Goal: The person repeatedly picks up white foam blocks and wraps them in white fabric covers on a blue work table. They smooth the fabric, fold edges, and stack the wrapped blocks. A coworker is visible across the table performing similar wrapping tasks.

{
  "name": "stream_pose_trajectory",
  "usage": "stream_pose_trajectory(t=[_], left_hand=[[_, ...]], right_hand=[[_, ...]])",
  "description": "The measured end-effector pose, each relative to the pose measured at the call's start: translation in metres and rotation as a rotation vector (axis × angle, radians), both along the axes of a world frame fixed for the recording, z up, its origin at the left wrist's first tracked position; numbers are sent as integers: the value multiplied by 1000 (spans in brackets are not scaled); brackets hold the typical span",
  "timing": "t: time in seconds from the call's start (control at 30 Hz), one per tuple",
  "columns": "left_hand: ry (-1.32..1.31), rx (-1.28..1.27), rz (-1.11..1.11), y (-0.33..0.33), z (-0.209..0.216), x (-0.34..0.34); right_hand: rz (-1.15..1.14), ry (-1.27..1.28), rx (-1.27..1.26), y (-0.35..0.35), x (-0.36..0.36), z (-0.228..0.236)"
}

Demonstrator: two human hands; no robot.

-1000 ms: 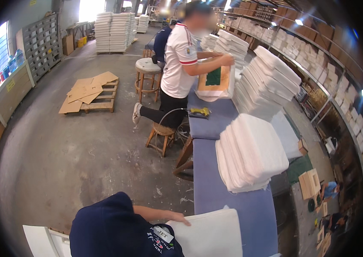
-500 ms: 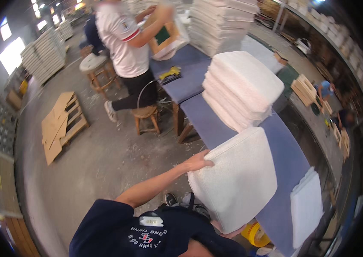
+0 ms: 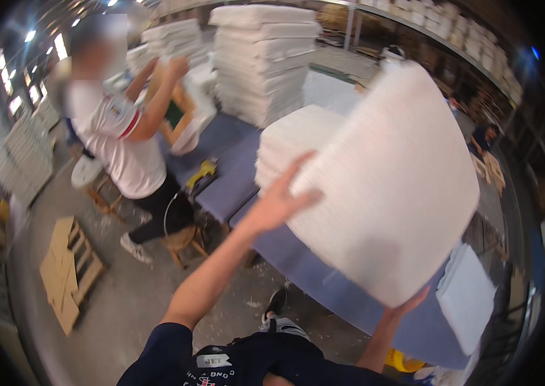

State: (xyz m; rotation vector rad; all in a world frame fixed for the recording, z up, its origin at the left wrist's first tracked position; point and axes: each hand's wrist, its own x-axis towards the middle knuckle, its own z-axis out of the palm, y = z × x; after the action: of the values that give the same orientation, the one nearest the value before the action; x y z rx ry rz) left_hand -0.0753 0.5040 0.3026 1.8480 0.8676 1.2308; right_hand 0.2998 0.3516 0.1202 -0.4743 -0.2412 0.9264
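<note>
A large square white fabric-covered pad (image 3: 388, 186) is raised and tilted over the blue-topped table, held between my two hands. My left hand (image 3: 282, 199) is at its left edge, thumb apart from the fingers and lying over the near face. At the bottom corner my right hand (image 3: 404, 307) supports the pad from below, fingers partly hidden behind it. Behind the raised pad stands a stack of similar white pads (image 3: 298, 138), partly covered by it. A folded white cloth-like piece (image 3: 468, 302) lies on the table to the right.
The blue tabletop (image 3: 304, 241) runs away to the left. A co-worker (image 3: 115, 138) stands there handling a wooden frame, near a yellow tool (image 3: 203, 174). A taller white stack (image 3: 263, 64) rises at the back. Brown boards (image 3: 63, 270) lie on the floor; a yellow container (image 3: 404, 361) is below the table.
The white pad has been lifted from in front of me, up and away toward the stack. Both my hands have moved forward with it, and my view has turned to the right.
</note>
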Motion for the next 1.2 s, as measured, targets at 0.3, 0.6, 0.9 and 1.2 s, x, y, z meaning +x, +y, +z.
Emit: stream_pose_trajectory(t=[0.3,0.6,0.9,1.2], left_hand=[[57,-179,295,256,23,-60],[569,382,491,343,-126,-54],[1068,110,80,491,-93,-11],[1002,-72,226,612,-112,55]], right_hand=[[100,-390,-191,258,-5,86],[-96,-1019,-541,326,-19,29],[99,-2100,-881,425,-35,101],[177,-2195,-1314,625,14,74]])
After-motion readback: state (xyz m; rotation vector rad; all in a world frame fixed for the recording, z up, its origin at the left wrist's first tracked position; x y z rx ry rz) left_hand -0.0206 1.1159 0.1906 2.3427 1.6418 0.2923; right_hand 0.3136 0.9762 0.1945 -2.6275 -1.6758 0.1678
